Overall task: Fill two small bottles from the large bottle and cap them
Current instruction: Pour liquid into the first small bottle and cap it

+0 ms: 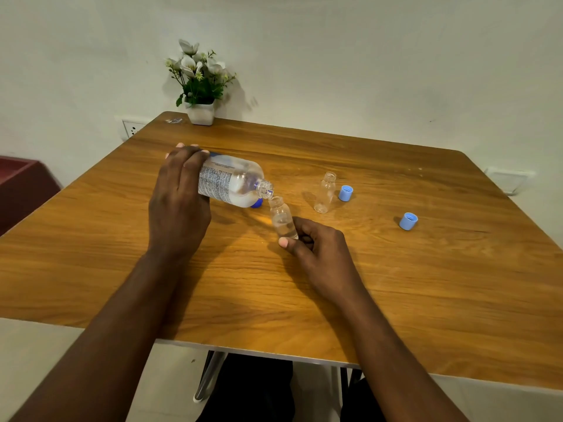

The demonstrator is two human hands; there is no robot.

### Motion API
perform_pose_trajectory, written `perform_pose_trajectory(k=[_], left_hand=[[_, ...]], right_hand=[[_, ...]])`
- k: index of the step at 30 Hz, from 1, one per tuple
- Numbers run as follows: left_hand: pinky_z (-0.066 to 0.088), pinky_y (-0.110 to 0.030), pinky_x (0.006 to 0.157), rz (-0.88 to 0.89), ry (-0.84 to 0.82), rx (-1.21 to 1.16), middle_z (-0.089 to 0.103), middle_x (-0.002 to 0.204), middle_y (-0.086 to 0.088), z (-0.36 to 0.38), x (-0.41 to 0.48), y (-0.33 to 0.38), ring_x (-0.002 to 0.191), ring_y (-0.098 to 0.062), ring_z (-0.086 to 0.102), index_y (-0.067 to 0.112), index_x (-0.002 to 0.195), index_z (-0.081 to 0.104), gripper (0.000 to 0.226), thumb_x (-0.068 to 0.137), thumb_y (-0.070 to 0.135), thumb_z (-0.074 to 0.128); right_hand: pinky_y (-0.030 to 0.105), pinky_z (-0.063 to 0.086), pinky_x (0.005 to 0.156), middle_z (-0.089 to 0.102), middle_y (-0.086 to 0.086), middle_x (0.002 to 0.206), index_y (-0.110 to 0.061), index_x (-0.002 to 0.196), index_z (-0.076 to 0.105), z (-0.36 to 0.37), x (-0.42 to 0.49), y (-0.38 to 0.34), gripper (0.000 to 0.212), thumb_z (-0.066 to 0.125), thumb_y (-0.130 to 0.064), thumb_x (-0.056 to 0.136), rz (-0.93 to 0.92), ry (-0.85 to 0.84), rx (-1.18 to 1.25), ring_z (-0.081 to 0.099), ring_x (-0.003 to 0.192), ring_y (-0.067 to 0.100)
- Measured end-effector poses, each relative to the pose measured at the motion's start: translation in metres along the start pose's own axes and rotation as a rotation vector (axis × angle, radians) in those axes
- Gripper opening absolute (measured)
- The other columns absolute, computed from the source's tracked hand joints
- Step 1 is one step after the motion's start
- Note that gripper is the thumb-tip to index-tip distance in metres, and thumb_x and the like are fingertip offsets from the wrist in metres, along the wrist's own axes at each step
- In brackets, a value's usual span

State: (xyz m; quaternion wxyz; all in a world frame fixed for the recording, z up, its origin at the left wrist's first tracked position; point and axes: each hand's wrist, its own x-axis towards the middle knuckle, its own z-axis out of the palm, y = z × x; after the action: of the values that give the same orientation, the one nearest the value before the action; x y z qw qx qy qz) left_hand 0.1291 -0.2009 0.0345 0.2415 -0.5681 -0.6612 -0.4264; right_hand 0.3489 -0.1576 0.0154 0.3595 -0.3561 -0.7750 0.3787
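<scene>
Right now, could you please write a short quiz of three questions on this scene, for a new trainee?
1. True or false: the left hand holds the large clear plastic bottle with the printed label tilted, its mouth over a small clear plastic bottle.
2. How many light blue plastic caps lie loose on the brown wooden table? A. one B. two C. four
3. Which hand grips the small bottle under the spout?
Key: 1 true; 2 B; 3 the right hand.
</scene>
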Motion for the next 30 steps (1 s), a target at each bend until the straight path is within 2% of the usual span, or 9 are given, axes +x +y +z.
perform_pose_trajectory(k=[5,14,30], left_hand=[[0.038,-0.05,0.108,-0.001,0.004,0.004,0.054,0.13,-0.024,0.0007,0.0002,-0.0009,0.131,-0.036,0.043,-0.007,0.125,0.053,0.054,0.073,-0.022,0.056],[0.037,-0.049,0.109,0.004,0.008,0.002,0.054,0.13,-0.023,0.0015,-0.0007,-0.0012,0.131,-0.036,0.043,-0.006,0.125,0.052,0.055,0.073,-0.021,0.056],[0.036,-0.046,0.11,0.004,0.007,-0.001,0.053,0.131,-0.023,0.0006,-0.0007,-0.0014,0.131,-0.036,0.043,-0.006,0.126,0.052,0.052,0.075,-0.02,0.057]], right_hand=[[0.05,0.051,0.074,0.072,0.009,0.086,-0.018,0.104,0.07,-0.0002,0.0005,0.0004,0.018,0.065,-0.023,0.088,0.002,0.004,-0.001,0.065,0.081,0.03],[0.048,0.052,0.074,0.073,0.002,0.086,-0.026,0.108,0.07,0.0006,0.0003,0.0012,0.022,0.064,-0.026,0.087,0.002,-0.002,0.009,0.065,0.079,0.025],[0.049,0.051,0.072,0.072,0.002,0.083,-0.023,0.105,0.07,0.0008,-0.0001,0.001,0.021,0.062,-0.029,0.086,-0.001,0.004,-0.004,0.065,0.078,0.026]])
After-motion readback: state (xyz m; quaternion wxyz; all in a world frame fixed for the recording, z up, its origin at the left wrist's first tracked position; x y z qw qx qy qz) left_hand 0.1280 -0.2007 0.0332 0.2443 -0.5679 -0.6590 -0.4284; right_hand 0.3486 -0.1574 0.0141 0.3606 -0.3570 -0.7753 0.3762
